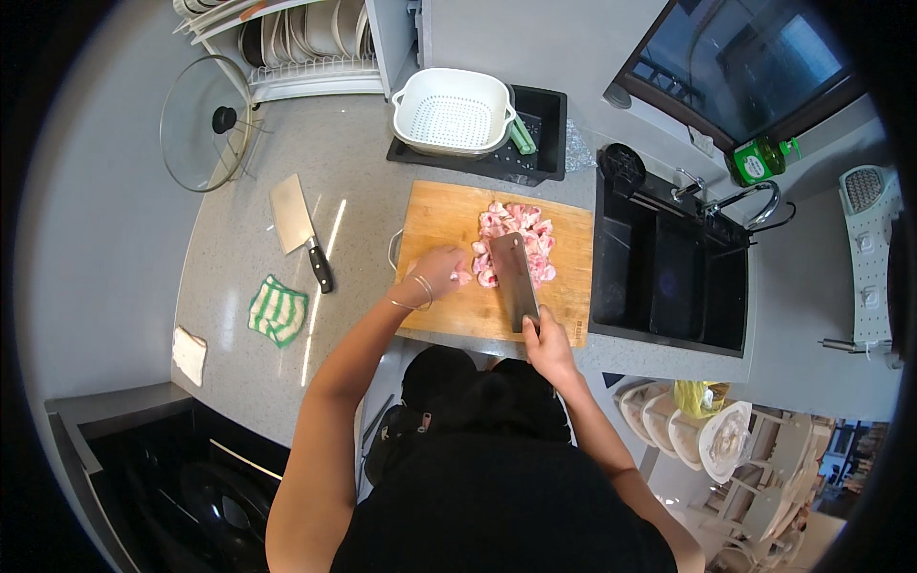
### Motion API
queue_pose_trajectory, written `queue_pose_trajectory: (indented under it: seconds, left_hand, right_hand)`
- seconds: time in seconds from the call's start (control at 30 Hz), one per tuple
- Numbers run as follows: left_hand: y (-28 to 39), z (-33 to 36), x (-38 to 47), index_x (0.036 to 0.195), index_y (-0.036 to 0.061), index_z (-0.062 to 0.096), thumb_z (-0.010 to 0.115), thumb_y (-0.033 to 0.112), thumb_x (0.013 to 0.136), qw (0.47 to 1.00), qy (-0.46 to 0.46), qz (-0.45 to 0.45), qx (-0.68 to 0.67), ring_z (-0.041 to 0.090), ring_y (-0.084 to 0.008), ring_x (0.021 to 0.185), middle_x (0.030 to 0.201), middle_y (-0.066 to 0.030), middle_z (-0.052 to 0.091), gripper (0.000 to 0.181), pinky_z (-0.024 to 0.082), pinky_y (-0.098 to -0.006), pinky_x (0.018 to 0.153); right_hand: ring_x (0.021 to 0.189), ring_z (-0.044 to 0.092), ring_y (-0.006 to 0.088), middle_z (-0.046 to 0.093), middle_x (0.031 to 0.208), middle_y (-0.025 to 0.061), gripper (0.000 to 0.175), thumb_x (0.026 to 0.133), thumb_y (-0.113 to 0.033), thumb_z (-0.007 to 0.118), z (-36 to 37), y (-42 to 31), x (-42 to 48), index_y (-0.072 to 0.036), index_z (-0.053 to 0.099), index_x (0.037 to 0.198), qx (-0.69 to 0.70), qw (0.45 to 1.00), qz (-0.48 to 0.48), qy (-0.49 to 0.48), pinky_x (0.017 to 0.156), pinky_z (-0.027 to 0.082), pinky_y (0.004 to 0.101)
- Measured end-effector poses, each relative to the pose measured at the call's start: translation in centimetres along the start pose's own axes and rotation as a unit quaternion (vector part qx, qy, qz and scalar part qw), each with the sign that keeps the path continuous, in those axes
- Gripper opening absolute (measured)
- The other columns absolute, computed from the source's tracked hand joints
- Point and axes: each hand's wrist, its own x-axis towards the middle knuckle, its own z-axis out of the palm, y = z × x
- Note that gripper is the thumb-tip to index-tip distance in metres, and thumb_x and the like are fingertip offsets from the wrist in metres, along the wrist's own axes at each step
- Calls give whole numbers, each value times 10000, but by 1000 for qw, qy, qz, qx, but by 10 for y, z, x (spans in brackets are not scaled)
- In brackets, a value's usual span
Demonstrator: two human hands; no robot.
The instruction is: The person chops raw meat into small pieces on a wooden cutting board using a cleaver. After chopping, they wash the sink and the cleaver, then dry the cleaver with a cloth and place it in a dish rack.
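Observation:
My right hand (550,344) grips the handle of a cleaver (514,279). Its broad blade lies over the lower part of a pile of raw meat chunks (534,240), pale pink with red spots. Left of that pile, my left hand (438,271) is curled low over the wooden cutting board (444,208), its fingers around a piece of raw meat (461,276). The hand hides most of this piece. Two thin bangles circle the left wrist.
A second cleaver (292,215) and a green-striped cloth (278,311) lie on the counter at left. Behind the board, a white colander (453,111) stands in a black tray (550,136). A black double sink (670,279) adjoins the right side. A glass lid (193,129) leans far left.

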Motion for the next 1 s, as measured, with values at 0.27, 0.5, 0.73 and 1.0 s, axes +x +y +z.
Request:
queue_pose_trajectory:
  seconds: [0.27, 0.5, 0.73, 1.0]
  left_hand:
    - [11, 22, -33, 866, 42, 569, 648, 3, 689, 941, 270, 192, 65, 516, -317, 929, 974, -129, 535, 198, 431, -392, 839]
    - [23, 40, -47, 877, 29, 600, 666, -12, 702, 914, 388, 35, -115, 570, -312, 847, 933, -118, 575, 192, 418, -371, 906]
    - [16, 52, -38, 834, 27, 628, 669, -29, 702, 903, 418, 21, -97, 599, -276, 822, 890, -103, 622, 149, 443, -357, 867]
    - [14, 51, -37, 810, 15, 629, 675, -24, 707, 898, 431, 42, -73, 605, -271, 790, 853, -115, 626, 119, 493, -321, 703]
  right_hand:
    - [742, 574, 452, 597, 745, 262, 223, 895, -206, 506, 5, -3, 8, 12, 459, 892, -54, 996, -66, -8, 634, 442, 508]
    - [614, 580, 436, 602, 665, 222, 206, 901, -218, 468, 20, -31, 34, -21, 451, 958, -170, 976, -134, 7, 556, 441, 525]
    - [618, 598, 425, 605, 656, 230, 192, 893, -199, 456, 50, -43, 55, -21, 446, 966, -229, 964, -131, -34, 577, 458, 531]
    - [581, 585, 413, 587, 623, 224, 230, 897, -196, 476, 36, -67, 63, 20, 465, 975, -206, 959, -194, 10, 539, 451, 507]
